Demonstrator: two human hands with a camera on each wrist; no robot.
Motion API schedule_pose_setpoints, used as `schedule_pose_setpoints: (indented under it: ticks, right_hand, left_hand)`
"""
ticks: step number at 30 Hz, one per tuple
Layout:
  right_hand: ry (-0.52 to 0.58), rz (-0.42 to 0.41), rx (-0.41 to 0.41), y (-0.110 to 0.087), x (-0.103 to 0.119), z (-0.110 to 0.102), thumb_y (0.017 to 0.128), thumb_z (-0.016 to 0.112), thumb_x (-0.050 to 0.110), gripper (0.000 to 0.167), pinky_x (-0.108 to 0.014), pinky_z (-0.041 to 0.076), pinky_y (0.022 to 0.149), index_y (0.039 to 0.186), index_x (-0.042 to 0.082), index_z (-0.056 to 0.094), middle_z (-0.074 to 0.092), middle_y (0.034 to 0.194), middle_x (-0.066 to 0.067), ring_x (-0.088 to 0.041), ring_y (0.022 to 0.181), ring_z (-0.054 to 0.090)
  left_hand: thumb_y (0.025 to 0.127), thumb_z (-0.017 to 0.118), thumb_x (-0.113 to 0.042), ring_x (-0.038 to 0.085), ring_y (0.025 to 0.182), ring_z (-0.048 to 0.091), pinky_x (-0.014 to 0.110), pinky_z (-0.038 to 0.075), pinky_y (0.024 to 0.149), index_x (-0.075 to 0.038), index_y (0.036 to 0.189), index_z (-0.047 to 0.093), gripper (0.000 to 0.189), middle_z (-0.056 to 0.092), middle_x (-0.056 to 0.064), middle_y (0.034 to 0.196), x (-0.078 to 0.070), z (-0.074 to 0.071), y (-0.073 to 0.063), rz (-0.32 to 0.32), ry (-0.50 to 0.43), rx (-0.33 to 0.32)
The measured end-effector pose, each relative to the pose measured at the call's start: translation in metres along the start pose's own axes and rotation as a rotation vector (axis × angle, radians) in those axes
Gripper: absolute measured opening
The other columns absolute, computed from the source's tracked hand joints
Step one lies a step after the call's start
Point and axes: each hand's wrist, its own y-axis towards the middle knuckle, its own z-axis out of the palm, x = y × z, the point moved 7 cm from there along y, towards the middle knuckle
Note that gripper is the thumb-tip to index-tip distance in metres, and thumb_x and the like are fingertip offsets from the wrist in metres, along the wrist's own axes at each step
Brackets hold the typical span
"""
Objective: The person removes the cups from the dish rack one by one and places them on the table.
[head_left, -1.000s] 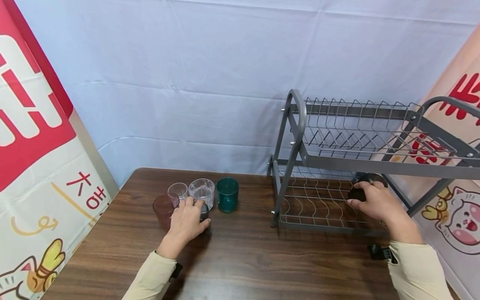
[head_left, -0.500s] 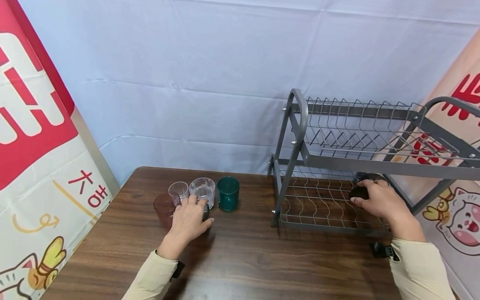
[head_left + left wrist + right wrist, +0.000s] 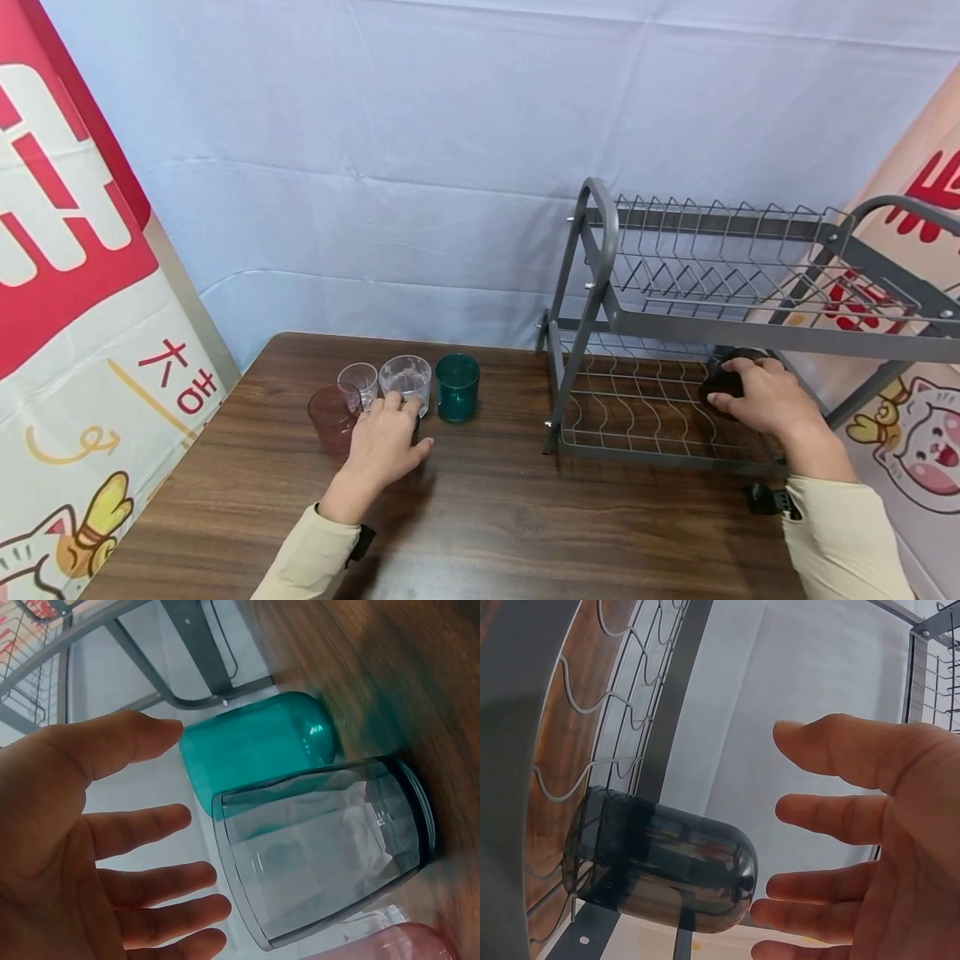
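My left hand (image 3: 381, 442) is at the group of drinking cups on the table. In the left wrist view its fingers are spread and straight, fingertips close to the rim of a smoky grey cup (image 3: 322, 855). The hand mostly hides that cup in the head view. Around it stand a teal cup (image 3: 457, 387), a pinkish-red cup (image 3: 333, 421) and two clear cups (image 3: 406, 375). My right hand (image 3: 772, 400) reaches into the rack's lower tier. Its extended fingers are beside the rounded base of a dark smoky cup (image 3: 682, 866), which is upside down on the wires.
A grey two-tier dish rack (image 3: 663, 323) stands on the right of the brown wooden table (image 3: 525, 517). Its upper shelf and front bar pass over my right hand. Pale cloth (image 3: 375, 167) hangs behind, with printed banners (image 3: 67, 333) at both sides.
My left hand has shifted slightly to the right over the smoky grey cup. My right hand's thumb has drawn a little to the right across the dark cup. The other cups stay put.
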Motion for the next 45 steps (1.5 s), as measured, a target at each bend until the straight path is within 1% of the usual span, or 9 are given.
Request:
schedule_pose_setpoints:
  ticks: [7, 12, 19, 24, 27, 30, 33, 38, 45]
  right_hand:
    - [-0.005, -0.023, -0.041, 0.002, -0.005, -0.001, 0.082, 0.066, 0.027, 0.059, -0.066, 0.034, 0.080, 0.118, -0.014, 0.046, 0.036, 0.111, -0.044, -0.059, 0.101, 0.037]
    - [-0.003, -0.004, -0.046, 0.004, -0.007, -0.001, 0.083, 0.066, 0.027, 0.059, -0.066, 0.034, 0.078, 0.119, -0.015, 0.045, 0.036, 0.110, -0.044, -0.059, 0.100, 0.036]
    - [0.003, 0.016, -0.036, 0.007, -0.011, 0.001, 0.082, 0.066, 0.027, 0.061, -0.066, 0.036, 0.075, 0.120, -0.015, 0.043, 0.033, 0.111, -0.045, -0.061, 0.096, 0.038]
    - [0.007, 0.016, -0.043, 0.010, -0.017, 0.002, 0.081, 0.067, 0.027, 0.062, -0.066, 0.036, 0.075, 0.120, -0.015, 0.043, 0.033, 0.110, -0.045, -0.061, 0.095, 0.039]
    - [0.014, 0.023, -0.057, 0.011, -0.020, 0.004, 0.081, 0.067, 0.026, 0.061, -0.066, 0.035, 0.076, 0.120, -0.014, 0.043, 0.032, 0.111, -0.045, -0.061, 0.096, 0.038]
    - [0.017, 0.032, -0.072, 0.013, -0.024, 0.005, 0.081, 0.066, 0.026, 0.062, -0.067, 0.034, 0.077, 0.122, -0.012, 0.041, 0.031, 0.112, -0.045, -0.061, 0.098, 0.035]
    - [0.020, 0.036, -0.078, 0.014, -0.026, 0.006, 0.081, 0.066, 0.027, 0.065, -0.068, 0.033, 0.077, 0.126, -0.011, 0.039, 0.029, 0.115, -0.046, -0.062, 0.100, 0.033]
    - [0.039, 0.055, -0.075, 0.017, -0.031, 0.008, 0.082, 0.066, 0.027, 0.072, -0.069, 0.032, 0.077, 0.133, -0.010, 0.032, 0.024, 0.120, -0.047, -0.064, 0.103, 0.030]
    - [0.063, 0.085, -0.083, 0.022, -0.036, 0.012, 0.083, 0.065, 0.028, 0.077, -0.071, 0.030, 0.077, 0.139, -0.007, 0.026, 0.018, 0.125, -0.049, -0.067, 0.105, 0.024]
  left_hand:
    - [0.071, 0.075, -0.038, 0.035, 0.087, 0.053, 0.046, 0.046, 0.063, -0.007, 0.111, 0.063, 0.052, 0.053, 0.014, 0.096, -0.003, -0.002, -0.001, 0.001, 0.005, 0.000]
    - [0.071, 0.075, -0.038, 0.034, 0.086, 0.053, 0.045, 0.046, 0.064, -0.007, 0.110, 0.063, 0.051, 0.053, 0.014, 0.097, -0.006, -0.002, 0.000, 0.003, -0.015, 0.004]
    - [0.072, 0.075, -0.039, 0.031, 0.087, 0.053, 0.043, 0.045, 0.062, -0.009, 0.112, 0.063, 0.052, 0.054, 0.012, 0.101, -0.012, 0.001, -0.001, 0.013, -0.046, 0.011]
    - [0.073, 0.075, -0.039, 0.030, 0.087, 0.053, 0.042, 0.045, 0.062, -0.009, 0.115, 0.063, 0.053, 0.055, 0.012, 0.102, -0.017, 0.001, -0.002, 0.025, -0.052, 0.002]
    - [0.073, 0.074, -0.039, 0.031, 0.088, 0.053, 0.042, 0.045, 0.062, -0.010, 0.116, 0.063, 0.053, 0.055, 0.012, 0.104, -0.020, 0.000, 0.000, 0.026, -0.075, -0.006]
    - [0.074, 0.074, -0.039, 0.031, 0.092, 0.053, 0.042, 0.045, 0.064, -0.010, 0.117, 0.063, 0.052, 0.056, 0.012, 0.105, -0.023, 0.000, 0.002, 0.019, -0.099, -0.009]
    - [0.074, 0.074, -0.039, 0.031, 0.093, 0.053, 0.042, 0.045, 0.065, -0.010, 0.117, 0.063, 0.053, 0.056, 0.012, 0.105, -0.027, 0.002, 0.004, 0.019, -0.107, 0.005]
    - [0.074, 0.075, -0.039, 0.030, 0.089, 0.052, 0.042, 0.045, 0.067, -0.010, 0.118, 0.062, 0.054, 0.055, 0.012, 0.105, -0.031, 0.005, 0.003, 0.023, -0.111, 0.027]
    - [0.074, 0.075, -0.038, 0.030, 0.087, 0.053, 0.043, 0.044, 0.065, -0.011, 0.118, 0.062, 0.053, 0.055, 0.012, 0.105, -0.037, 0.006, 0.001, 0.039, -0.128, 0.018]
